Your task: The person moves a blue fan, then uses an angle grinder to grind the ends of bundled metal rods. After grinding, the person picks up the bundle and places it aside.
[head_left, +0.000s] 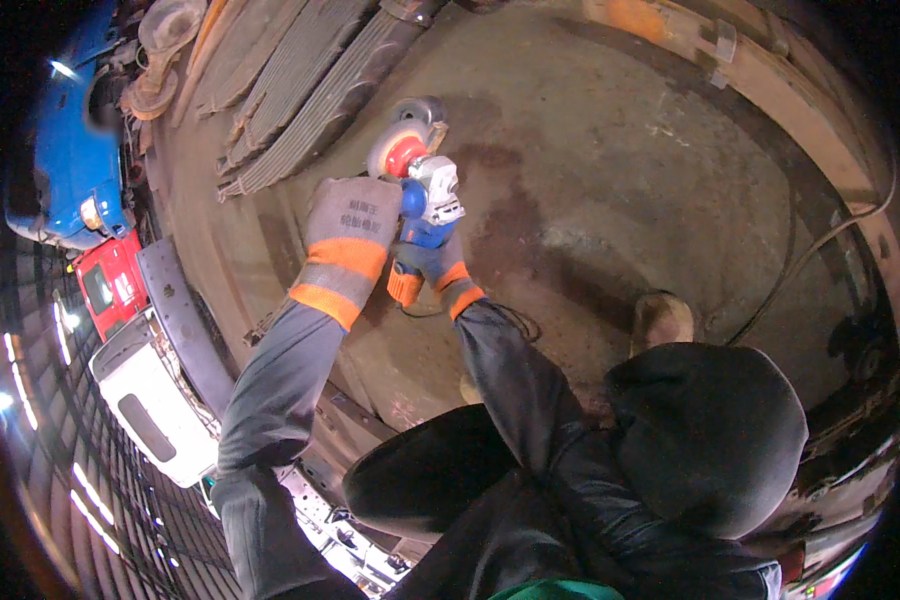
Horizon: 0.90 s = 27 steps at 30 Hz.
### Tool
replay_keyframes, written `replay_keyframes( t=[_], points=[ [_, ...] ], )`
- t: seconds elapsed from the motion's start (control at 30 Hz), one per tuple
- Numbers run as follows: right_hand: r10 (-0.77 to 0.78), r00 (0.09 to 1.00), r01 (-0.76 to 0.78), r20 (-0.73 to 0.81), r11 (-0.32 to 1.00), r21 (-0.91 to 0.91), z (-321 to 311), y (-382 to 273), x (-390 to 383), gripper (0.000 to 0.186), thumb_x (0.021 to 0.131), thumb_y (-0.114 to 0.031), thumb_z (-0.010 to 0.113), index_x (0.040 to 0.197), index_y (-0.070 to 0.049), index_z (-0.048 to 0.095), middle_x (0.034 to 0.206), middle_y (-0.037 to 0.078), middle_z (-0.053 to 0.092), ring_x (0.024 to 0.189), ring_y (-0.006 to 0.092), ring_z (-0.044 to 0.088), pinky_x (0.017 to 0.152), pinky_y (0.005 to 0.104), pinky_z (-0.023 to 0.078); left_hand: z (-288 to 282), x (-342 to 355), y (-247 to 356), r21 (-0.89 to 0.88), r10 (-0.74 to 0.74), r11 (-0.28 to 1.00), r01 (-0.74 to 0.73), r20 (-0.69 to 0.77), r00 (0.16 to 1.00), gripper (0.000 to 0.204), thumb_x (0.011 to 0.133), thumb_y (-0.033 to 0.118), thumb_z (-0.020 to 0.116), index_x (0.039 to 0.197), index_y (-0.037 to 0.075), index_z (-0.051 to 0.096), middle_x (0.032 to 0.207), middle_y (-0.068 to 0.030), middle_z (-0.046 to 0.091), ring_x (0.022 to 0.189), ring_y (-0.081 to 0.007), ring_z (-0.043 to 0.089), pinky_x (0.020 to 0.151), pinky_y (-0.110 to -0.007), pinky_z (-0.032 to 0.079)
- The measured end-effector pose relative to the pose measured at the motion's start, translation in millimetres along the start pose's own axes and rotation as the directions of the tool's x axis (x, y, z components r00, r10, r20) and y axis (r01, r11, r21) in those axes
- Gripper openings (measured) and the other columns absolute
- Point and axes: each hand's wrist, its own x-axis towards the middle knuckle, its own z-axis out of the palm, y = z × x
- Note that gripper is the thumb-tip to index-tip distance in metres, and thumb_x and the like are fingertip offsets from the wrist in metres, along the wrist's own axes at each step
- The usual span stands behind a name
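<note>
Stained concrete floor (610,170); blue-bodied angle grinder with grey disc (422,170), gripped by grey-and-orange gloved left hand (350,225) and right hand (432,262) at its rear.

We are in a vehicle repair workshop, squatting on a stained concrete floor (610,170). Stacks of long steel leaf springs (305,90) lie beside us, and an angle grinder (418,175) is at work. A blue truck (70,150), a red cab (110,285) and a white vehicle (155,400) stand alongside.
</note>
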Motion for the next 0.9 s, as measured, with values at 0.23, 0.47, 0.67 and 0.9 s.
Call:
replay_keyframes(
  t=[0.23,0.47,0.67,0.9],
  points=[
    [-0.216,0.961,0.211,-0.170,0.976,-0.047,12,-11,3,0.049,0.066,-0.007,0.084,0.111,-0.008,0.065,0.103,0.002,0.068,0.090,0.0156,0.066,0.078,0.0348,0.058,-5,5,-6,0.039,0.047,0.998,-0.044,-0.077,0.996,0.013,0.086,0.020,0.061,0.089,0.016,0.074,0.080,-0.0067,0.073,0.076,-0.0240,0.073,0.067,-0.043,0.050],
    [-0.063,0.982,0.052,-0.179,0.997,-0.064,15,-34,-3,0.051,0.066,-0.004,0.084,0.113,-0.007,0.064,0.105,0.003,0.068,0.092,0.0173,0.067,0.079,0.0364,0.057,-4,13,-8,0.128,0.059,0.990,-0.062,0.028,0.998,0.015,0.090,0.018,0.056,0.093,0.016,0.070,0.084,-0.0088,0.073,0.082,-0.0267,0.073,0.066,-0.044,0.054],
    [0.046,0.989,-0.018,-0.140,0.980,0.197,12,-38,-7,0.067,0.062,-0.024,0.087,0.121,-0.007,0.059,0.115,0.005,0.065,0.103,0.0182,0.062,0.087,0.0341,0.053,-3,17,-12,0.062,0.064,0.996,-0.062,-0.028,0.998,0.016,0.090,0.018,0.055,0.092,0.016,0.071,0.086,-0.0097,0.073,0.083,-0.0270,0.073,0.066,-0.044,0.055],
    [0.000,0.996,0.022,-0.089,0.969,0.247,8,-17,-5,0.062,0.067,-0.023,0.084,0.121,-0.007,0.058,0.117,0.006,0.063,0.105,0.0190,0.061,0.087,0.0354,0.053,-3,16,-16,-0.017,0.059,0.998,-0.058,0.053,0.997,0.016,0.090,0.017,0.055,0.094,0.015,0.070,0.087,-0.0108,0.073,0.083,-0.0298,0.072,0.067,-0.046,0.055]
  ],
)
